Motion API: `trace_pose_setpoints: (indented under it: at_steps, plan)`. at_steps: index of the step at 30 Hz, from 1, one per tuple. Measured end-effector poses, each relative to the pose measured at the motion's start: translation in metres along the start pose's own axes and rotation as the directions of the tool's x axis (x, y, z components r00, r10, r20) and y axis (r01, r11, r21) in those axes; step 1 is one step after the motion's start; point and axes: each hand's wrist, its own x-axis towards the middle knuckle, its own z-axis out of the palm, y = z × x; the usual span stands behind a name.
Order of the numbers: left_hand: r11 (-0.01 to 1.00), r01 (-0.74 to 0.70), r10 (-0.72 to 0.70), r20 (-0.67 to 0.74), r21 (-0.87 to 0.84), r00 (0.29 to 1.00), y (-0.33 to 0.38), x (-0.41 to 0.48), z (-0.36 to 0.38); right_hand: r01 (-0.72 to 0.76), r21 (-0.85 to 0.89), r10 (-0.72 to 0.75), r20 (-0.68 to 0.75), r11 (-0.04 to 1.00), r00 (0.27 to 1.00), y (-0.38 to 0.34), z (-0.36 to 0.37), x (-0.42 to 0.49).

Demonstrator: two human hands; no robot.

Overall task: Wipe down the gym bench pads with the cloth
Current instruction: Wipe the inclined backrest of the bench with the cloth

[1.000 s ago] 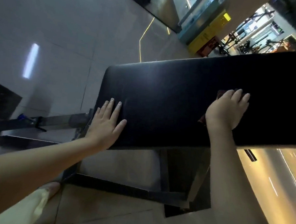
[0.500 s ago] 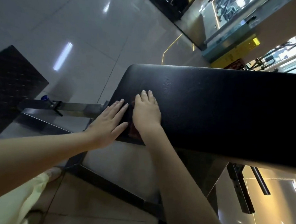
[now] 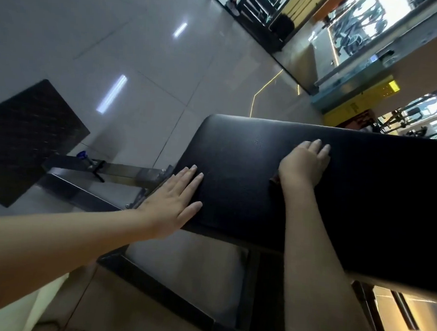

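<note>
Mid-frame, right hand (image 3: 304, 162) presses flat on cloth (image 3: 275, 180), mostly hidden, only dark-red corner showing, on black bench pad (image 3: 237, 166), cut off at right. Left hand (image 3: 173, 204) flat, fingers straight, at pad's lower-left edge.

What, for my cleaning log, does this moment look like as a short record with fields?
bench pad: black, slightly glossy, on a metal frame
left hand: flat on the pad's near end, fingers straight, holding nothing
right hand: further along the pad, palm down, pressing on the cloth
cloth: almost all hidden under the right hand; a dark reddish corner shows by the wrist
floor: pale shiny tiles with light reflections
mat: dark, lying on the floor beyond the bench's end
</note>
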Motion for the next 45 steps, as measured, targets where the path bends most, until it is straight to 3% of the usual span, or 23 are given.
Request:
trace_pose_setpoints:
  at_steps: [4,8,11,13,16,20,22,25,28,31,33,35,37,41,43,45]
  plan:
    - [0.998,0.050,-0.050,0.006,-0.035,0.999,0.006,0.004,0.000,0.315,0.058,-0.320,0.093,0.947,0.943,-0.067,0.024,-0.029]
    - [0.995,0.104,-0.104,0.021,-0.001,0.994,0.009,0.027,-0.002,0.657,0.099,-0.661,0.212,0.747,0.719,-0.071,0.028,-0.062]
    - [0.993,0.111,-0.111,0.014,-0.038,0.994,0.009,0.048,-0.007,0.716,0.132,-0.717,0.291,0.686,0.633,-0.034,0.014,-0.056]
    - [0.994,0.095,-0.095,0.002,-0.046,0.996,0.007,0.060,-0.010,0.694,0.096,-0.685,0.300,0.714,0.664,-0.006,0.001,-0.037]
    - [0.996,0.075,-0.077,-0.028,-0.057,0.997,0.004,0.074,-0.013,0.565,0.025,-0.550,0.269,0.825,0.791,0.027,-0.015,0.008]
    - [0.997,0.021,-0.026,-0.067,-0.070,0.997,-0.004,0.085,-0.012,0.346,-0.034,-0.339,0.140,0.937,0.930,0.007,-0.001,0.050]
    - [0.997,-0.021,0.015,-0.086,-0.077,0.996,-0.008,0.086,-0.010,0.287,-0.019,-0.283,0.117,0.958,0.952,-0.025,0.013,0.064]
    - [0.991,-0.106,0.096,-0.114,-0.083,0.989,-0.016,0.088,-0.010,0.340,-0.008,-0.334,0.174,0.940,0.927,-0.084,0.031,0.078]
    - [0.985,-0.162,0.151,-0.156,-0.061,0.976,-0.024,0.091,-0.015,0.557,0.001,-0.537,0.269,0.830,0.800,-0.149,0.054,0.064]
    - [0.979,-0.174,0.159,-0.142,-0.107,0.977,-0.032,0.089,-0.021,0.784,0.081,-0.752,0.357,0.616,0.554,-0.178,0.069,0.042]
    - [0.976,-0.197,0.183,-0.131,-0.096,0.974,-0.037,0.087,-0.022,0.847,0.165,-0.823,0.388,0.505,0.415,-0.163,0.055,0.047]
    - [0.973,-0.209,0.196,-0.133,-0.094,0.972,-0.041,0.088,-0.021,0.828,0.263,-0.831,0.421,0.495,0.363,-0.134,0.037,0.059]
    - [0.972,-0.221,0.208,-0.140,-0.083,0.968,-0.043,0.090,-0.020,0.768,0.251,-0.781,0.420,0.589,0.462,-0.098,0.025,0.073]
    - [0.970,-0.207,0.185,-0.164,-0.127,0.969,-0.041,0.098,-0.024,0.493,0.083,-0.497,0.245,0.866,0.832,-0.070,0.019,0.066]
    - [0.940,-0.155,0.093,-0.210,-0.304,0.973,-0.036,0.107,-0.031,0.352,0.080,-0.361,0.220,0.932,0.906,-0.090,0.025,0.042]
    - [0.814,-0.074,-0.078,-0.235,-0.576,0.969,-0.029,0.119,-0.043,0.318,0.158,-0.350,0.271,0.935,0.896,-0.113,0.031,0.018]
